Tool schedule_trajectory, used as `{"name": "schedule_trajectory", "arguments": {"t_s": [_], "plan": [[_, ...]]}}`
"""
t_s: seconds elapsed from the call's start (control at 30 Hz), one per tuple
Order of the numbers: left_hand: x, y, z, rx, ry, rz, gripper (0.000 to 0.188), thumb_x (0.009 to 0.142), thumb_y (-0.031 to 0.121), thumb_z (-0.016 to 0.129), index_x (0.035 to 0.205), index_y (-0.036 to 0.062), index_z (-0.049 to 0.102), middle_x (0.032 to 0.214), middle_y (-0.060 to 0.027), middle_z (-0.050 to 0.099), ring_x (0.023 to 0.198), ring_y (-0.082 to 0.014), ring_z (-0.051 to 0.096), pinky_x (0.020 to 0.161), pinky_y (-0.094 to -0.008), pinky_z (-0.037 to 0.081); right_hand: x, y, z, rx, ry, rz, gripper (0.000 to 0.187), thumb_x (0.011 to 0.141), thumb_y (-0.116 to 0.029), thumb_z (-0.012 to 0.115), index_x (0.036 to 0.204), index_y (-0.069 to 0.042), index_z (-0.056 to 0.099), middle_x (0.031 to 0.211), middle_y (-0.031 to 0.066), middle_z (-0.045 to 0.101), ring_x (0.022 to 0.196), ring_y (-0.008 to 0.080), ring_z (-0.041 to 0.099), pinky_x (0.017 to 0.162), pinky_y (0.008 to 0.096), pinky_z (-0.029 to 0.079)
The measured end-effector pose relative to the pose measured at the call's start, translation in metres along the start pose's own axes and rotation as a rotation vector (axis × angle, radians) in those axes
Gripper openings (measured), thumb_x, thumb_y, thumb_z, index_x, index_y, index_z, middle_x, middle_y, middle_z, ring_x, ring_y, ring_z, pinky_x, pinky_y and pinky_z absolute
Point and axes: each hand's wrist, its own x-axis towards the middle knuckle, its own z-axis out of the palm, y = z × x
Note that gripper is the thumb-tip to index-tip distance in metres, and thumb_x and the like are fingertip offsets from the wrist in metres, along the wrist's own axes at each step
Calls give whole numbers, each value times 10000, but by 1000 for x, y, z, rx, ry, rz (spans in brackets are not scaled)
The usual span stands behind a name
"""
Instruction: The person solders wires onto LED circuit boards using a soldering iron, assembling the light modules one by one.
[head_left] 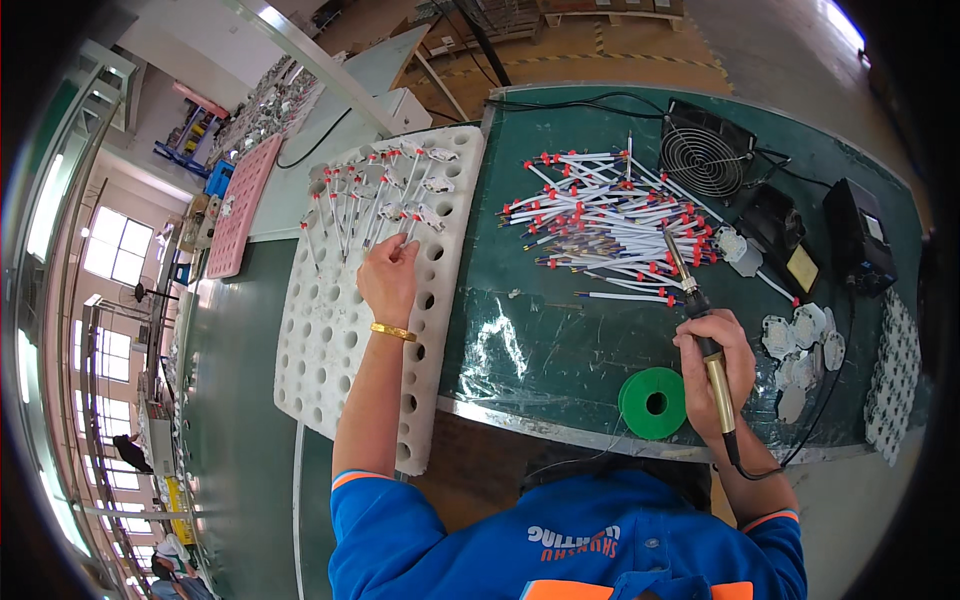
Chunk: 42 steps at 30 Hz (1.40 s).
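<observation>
My left hand (388, 283) reaches over a white foam tray (330, 360) full of round holes. Its thumb and fingers pinch the lower end of a white wire (409, 229) that leads to a small white round board (428, 216). Similar wired boards lie along the tray's far part. A soldering iron (718, 388) with a gold handle is gripped in my right hand (738, 350), its tip pointing away from me above a pile of white wires (600, 215) with red connectors. Just left of that hand lies a green solder spool (634, 402).
A round-grilled black fan (706, 160), a soldering stand with a yellow sponge (802, 269) and a black power box (860, 235) stand at the far right. Loose round boards (797, 375) and a panel of joined boards (892, 375) lie right. A pink tray (245, 205) sits far left.
</observation>
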Motion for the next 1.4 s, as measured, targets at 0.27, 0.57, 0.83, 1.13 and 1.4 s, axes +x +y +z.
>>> {"name": "schedule_trajectory", "arguments": {"t_s": [0.27, 0.57, 0.83, 1.13, 1.4], "plan": [[-3, -5, -2, 53, -83, -53, 226, 748, 266, 685, 910, 109, 707, 745, -65, 664, 714, -237, 624, 686, -375, 449, -2, 2, 3, 30, 12, 27, 202, 756, 100, 601, 924, 4, 542, 776, 121, 572, 635, 206, 544, 564, 288, 436], [-7, 13, -3, 561, -57, 231, 196, 832, 290, 584, 914, 154, 699, 821, -55, 617, 841, -257, 587, 753, -439, 405, -2, 1, 2, 18, 15, 7, 196, 746, 104, 604, 909, 7, 554, 756, 123, 569, 618, 209, 542, 555, 287, 432], [-12, 14, -4, 440, -11, 219, 256, 779, 245, 647, 996, 110, 655, 925, -61, 602, 894, -260, 570, 761, -440, 402, 0, -2, -2, 10, 28, -21, 197, 751, 96, 609, 917, 5, 553, 773, 125, 577, 629, 209, 549, 558, 286, 436], [-34, 78, -12, -115, -21, 548, 139, 747, 103, 673, 885, 96, 659, 862, -60, 605, 840, -253, 565, 773, -364, 413, 0, -11, -27, -37, 28, -72, 247, 750, 86, 642, 957, 4, 534, 750, 128, 589, 621, 231, 560, 540, 293, 440], [-78, 164, 33, -271, -307, 697, 143, 722, 78, 685, 857, 60, 642, 863, -69, 618, 829, -272, 564, 730, -375, 426, -26, -21, -93, -411, -143, -177, 301, 779, 67, 609, 1038, -44, 501, 727, 125, 557, 532, 237, 502, 478, 314, 403]]}}
